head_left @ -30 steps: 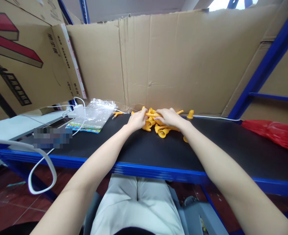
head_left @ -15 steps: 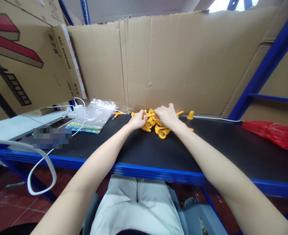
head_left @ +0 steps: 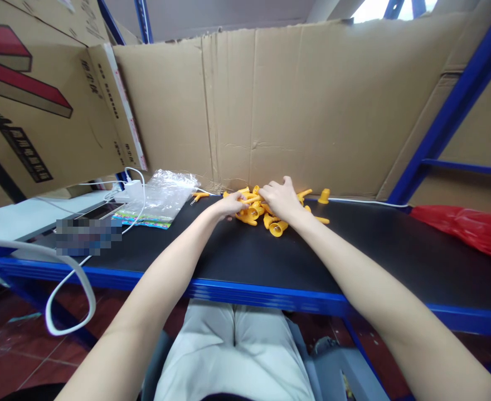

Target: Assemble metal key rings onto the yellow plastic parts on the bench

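A loose pile of yellow plastic pieces (head_left: 248, 218) lies on the black tabletop, some stick-like and branched, others cup-shaped with flared rims. At the pile's left side, my left hand (head_left: 229, 205) is closed, thumb and fingers pinching a yellow stick-like piece (head_left: 251, 199). My right hand (head_left: 282, 199) reaches over the pile from the right. Its fingers curl down among the pieces, with one finger raised; its fingertips are partly hidden, so what they grip does not show. Nearest me in the pile is a yellow cup-shaped piece (head_left: 276, 229), its open end toward me.
A yellow cup (head_left: 324, 196) stands apart at right; a yellow branched piece (head_left: 200, 195) lies at left. Clear plastic bags (head_left: 165, 195), a white charger (head_left: 134, 190) and cable are further left. Red plastic (head_left: 458, 225) lies right. A cardboard wall (head_left: 312, 111) closes the back.
My left hand has shifted slightly left and turned, with a yellow piece at its fingertips. My right hand has moved a little left over the pile, uncovering pieces on its right.
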Tool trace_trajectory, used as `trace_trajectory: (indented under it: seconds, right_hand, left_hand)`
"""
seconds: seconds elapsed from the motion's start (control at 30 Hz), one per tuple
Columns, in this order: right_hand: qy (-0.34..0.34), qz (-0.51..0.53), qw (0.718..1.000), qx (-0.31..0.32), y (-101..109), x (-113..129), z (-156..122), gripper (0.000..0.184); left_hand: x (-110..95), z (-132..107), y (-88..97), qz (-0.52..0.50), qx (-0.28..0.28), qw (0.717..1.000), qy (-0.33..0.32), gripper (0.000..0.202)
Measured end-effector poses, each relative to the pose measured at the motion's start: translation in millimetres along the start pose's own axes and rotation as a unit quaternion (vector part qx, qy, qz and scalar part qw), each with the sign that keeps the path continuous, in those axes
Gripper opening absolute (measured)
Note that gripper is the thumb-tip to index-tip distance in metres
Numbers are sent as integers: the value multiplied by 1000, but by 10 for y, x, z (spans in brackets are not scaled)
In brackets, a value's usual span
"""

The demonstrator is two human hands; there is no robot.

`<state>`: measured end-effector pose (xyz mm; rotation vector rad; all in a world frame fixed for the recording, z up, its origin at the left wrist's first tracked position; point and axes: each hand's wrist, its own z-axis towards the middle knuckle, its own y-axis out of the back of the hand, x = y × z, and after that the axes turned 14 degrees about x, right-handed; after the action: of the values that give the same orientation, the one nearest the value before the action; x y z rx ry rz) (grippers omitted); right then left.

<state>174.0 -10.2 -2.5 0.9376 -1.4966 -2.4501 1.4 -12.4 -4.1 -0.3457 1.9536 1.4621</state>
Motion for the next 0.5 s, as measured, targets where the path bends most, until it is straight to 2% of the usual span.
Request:
trace_trajectory:
  seconds: [0.07, 0.13, 0.2, 0.33, 0.5]
  right_hand:
    - [3, -5, 1000, 1, -10, 15, 2, 23]
    - [-7, -4, 1000, 8, -16, 31, 1, 23]
    - [-22, 0, 1000, 20, -19, 44, -3, 25]
    - [-36, 9, 998, 43, -25, 48, -11, 30]
    - [-46, 41, 997, 55, 0, 11, -6, 24]
  left_hand:
    - [56, 34, -9, 87, -54, 995, -17, 31]
    - [102, 75, -34, 183, -124, 975, -32, 32]
    - [121, 99, -62, 251, -164, 953, -27, 31]
    - [91, 82, -94, 308, -176, 935, -13, 31]
    - [35, 44, -106, 324, -191, 927, -11, 32]
